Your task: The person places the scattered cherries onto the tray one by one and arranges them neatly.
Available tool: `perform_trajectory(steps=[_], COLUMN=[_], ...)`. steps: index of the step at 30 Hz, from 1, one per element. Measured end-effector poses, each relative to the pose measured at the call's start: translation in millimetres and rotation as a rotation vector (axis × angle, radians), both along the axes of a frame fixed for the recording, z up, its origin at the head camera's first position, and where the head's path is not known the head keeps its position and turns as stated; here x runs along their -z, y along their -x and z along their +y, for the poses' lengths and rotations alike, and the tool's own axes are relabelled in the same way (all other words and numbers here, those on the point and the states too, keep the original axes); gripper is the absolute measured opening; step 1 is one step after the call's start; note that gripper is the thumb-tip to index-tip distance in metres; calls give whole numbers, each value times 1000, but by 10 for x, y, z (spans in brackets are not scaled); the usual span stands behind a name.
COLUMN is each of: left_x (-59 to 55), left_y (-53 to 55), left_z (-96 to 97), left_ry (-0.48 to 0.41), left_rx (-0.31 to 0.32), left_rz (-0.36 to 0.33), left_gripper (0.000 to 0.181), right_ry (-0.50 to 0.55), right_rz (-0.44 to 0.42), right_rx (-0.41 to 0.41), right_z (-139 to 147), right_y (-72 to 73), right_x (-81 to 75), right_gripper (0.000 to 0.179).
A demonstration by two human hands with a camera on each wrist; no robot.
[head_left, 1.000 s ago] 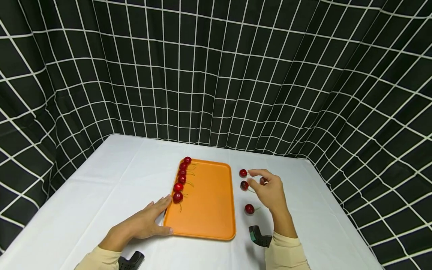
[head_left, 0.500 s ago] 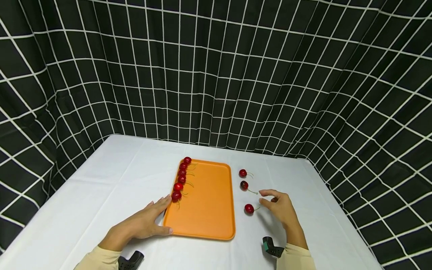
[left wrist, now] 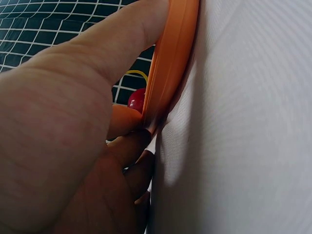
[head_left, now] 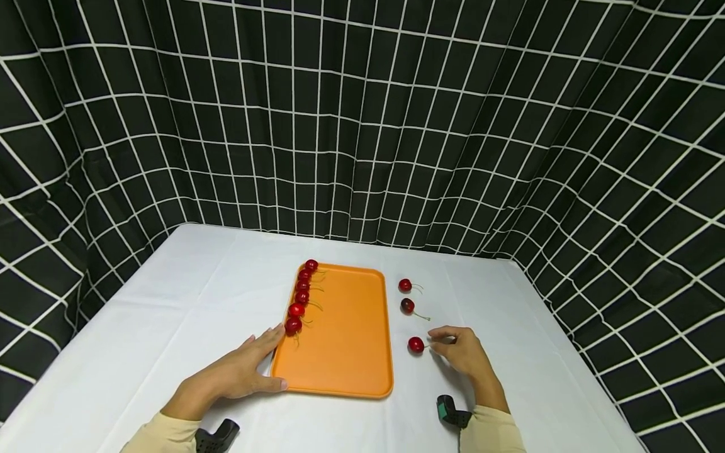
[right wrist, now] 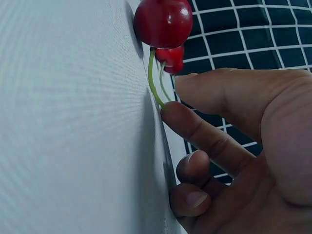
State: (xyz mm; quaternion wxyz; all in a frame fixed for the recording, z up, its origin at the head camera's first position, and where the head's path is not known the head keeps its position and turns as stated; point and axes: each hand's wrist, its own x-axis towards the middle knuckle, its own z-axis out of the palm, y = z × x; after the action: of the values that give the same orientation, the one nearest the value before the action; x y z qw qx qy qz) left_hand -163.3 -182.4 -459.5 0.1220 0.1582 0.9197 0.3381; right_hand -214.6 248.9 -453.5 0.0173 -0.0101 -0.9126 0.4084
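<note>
My left hand [head_left: 240, 371] rests at the near left corner of an orange tray [head_left: 345, 352], straight fingers along its left edge and thumb [left wrist: 122, 39] on the near rim. Along the tray's left side runs a row of several red cherries [head_left: 296, 310], stems pointing mostly right. Right of the tray, my right hand [head_left: 466, 353] is beside the nearest loose cherry [head_left: 416, 345]. In the right wrist view, that cherry's green stem [right wrist: 154, 80] reaches the index fingertip [right wrist: 171, 111], while the thumb [right wrist: 187, 87] stands a little apart from it.
Two more cherries, a dark one [head_left: 407, 306] and a red one [head_left: 404, 285], lie farther back right of the tray. White cloth covers the table [head_left: 187, 302]. Black curtains with a white grid [head_left: 340, 126] surround its back and sides.
My right hand has come back from the far loose cherries to the nearest one's stem. The nearest cherry on the tray has shifted slightly left. My left hand has stayed in place.
</note>
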Motion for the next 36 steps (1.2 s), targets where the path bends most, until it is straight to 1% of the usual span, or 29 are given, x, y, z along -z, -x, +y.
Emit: perform_trajectory(steps=[6,9,13,19,23,28,30,33,36], left_x=[9,14,17,16,15,12,10,12,11], left_y=[14,18,19,15,2,-9,-6,0,7], left_z=[2,3,11,8,-14,-41,-40,-25,8], left_ry=[-8,-8,-7,5,10,-4,-6,3,3], left_rx=[33,33,22,22,16,18,19,13,11], left_rz=[14,16,9,11,12,16,18,15,10], left_gripper=[107,107,107,107,109,108,108,107,107], right_ry=[-24,-54,-107,-164,-163,-181,-174,-142,-71], right_rz=[36,54,61,44,43,55,61,79,107], right_rx=[-25,-28,-35,-52,-63,-107,-107,-92,-76], right_z=[-2,-7,-5,-45,-101,-144,-145,-130,-128], right_y=[-13,-9,-21,-25,-24,-28,-26,-31,-56], right_x=[24,39,51,53,40,27,20,5,-27], right_gripper=[21,21,18,12,12,15,15,13,12])
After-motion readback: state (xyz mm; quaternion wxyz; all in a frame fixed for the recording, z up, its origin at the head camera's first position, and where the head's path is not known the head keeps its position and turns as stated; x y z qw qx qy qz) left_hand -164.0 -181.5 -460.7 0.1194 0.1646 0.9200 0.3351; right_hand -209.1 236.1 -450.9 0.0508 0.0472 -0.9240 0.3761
